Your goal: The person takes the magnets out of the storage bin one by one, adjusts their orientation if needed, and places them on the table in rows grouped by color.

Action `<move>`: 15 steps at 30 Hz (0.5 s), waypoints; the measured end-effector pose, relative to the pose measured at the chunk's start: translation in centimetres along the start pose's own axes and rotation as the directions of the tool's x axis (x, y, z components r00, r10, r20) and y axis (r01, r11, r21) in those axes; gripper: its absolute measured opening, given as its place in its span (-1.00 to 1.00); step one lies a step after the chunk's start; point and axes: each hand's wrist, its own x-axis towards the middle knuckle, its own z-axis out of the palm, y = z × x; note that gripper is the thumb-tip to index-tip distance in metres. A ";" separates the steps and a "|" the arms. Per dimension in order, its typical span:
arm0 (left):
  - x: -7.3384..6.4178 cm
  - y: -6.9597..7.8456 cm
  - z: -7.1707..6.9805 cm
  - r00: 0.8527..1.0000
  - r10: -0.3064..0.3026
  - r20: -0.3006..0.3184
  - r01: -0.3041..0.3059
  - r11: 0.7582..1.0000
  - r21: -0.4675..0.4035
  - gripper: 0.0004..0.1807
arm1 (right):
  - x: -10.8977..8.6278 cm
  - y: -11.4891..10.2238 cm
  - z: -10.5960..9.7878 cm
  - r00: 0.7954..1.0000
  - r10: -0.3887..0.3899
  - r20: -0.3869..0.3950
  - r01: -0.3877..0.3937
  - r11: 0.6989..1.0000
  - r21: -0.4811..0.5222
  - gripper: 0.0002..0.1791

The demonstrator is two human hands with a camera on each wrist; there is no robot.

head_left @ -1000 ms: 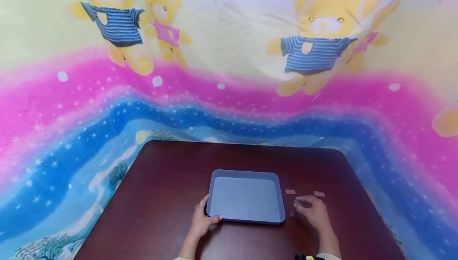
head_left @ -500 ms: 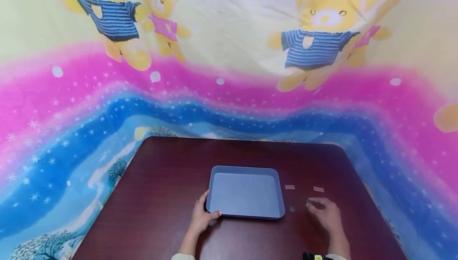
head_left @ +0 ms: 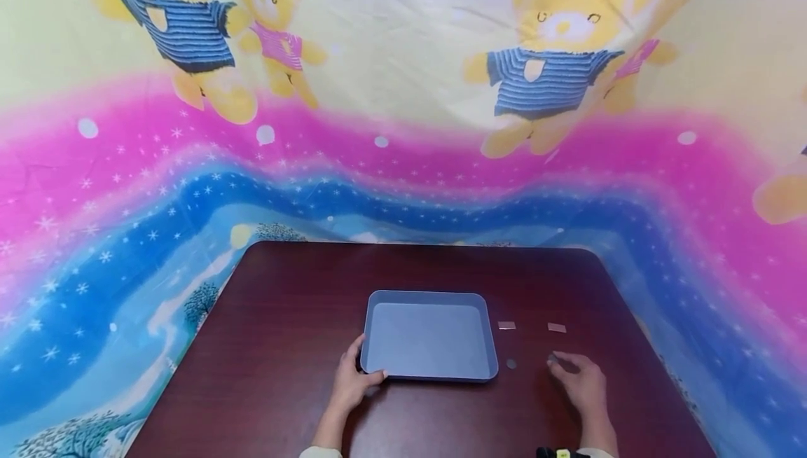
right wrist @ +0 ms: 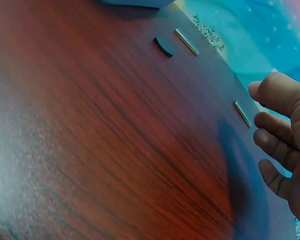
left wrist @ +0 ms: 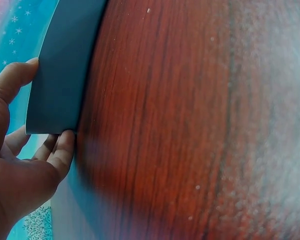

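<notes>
My left hand [head_left: 350, 378] grips the near left corner of a blue-grey rectangular tray [head_left: 430, 340], thumb on the front wall and fingers along the left side. In the left wrist view, fingertips press the outer tray wall [left wrist: 65, 70]. To the right of the tray, my right hand [head_left: 581, 379] pinches a small dark round disc [head_left: 553, 357] between thumb and forefinger; the hand mostly hides it in the right wrist view. A similar dark disc [head_left: 511, 364] lies on the table between tray and hand. Behind them lie two thin pinkish rectangular pieces, one left [head_left: 507, 325] and one right [head_left: 557, 328].
Everything stands on a dark red-brown wooden table [head_left: 302, 304] with rounded far corners. A cloth [head_left: 391, 192] printed with teddy bears hangs behind it and along both sides. The tray shows a flat bottom inside low walls.
My right hand has moved right with its disc, away from the tray, leaving the other disc in plain sight on the table. The left hand keeps its grip on the tray. The head view has shifted slightly.
</notes>
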 end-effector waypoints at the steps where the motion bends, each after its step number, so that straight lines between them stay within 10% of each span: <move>1: 0.0 0.0 0.0 1.000 0.003 -0.004 -0.003 1.000 0.000 -0.02 | 0.0 0.2 0.0 1.000 0.001 -0.003 -0.001 1.000 -0.003 -0.65; 15: -0.1 0.1 -0.1 1.000 0.002 0.010 -0.002 1.000 -0.003 -0.02 | -0.3 2.6 -0.4 0.995 0.104 -0.006 -0.104 0.990 -0.100 -0.60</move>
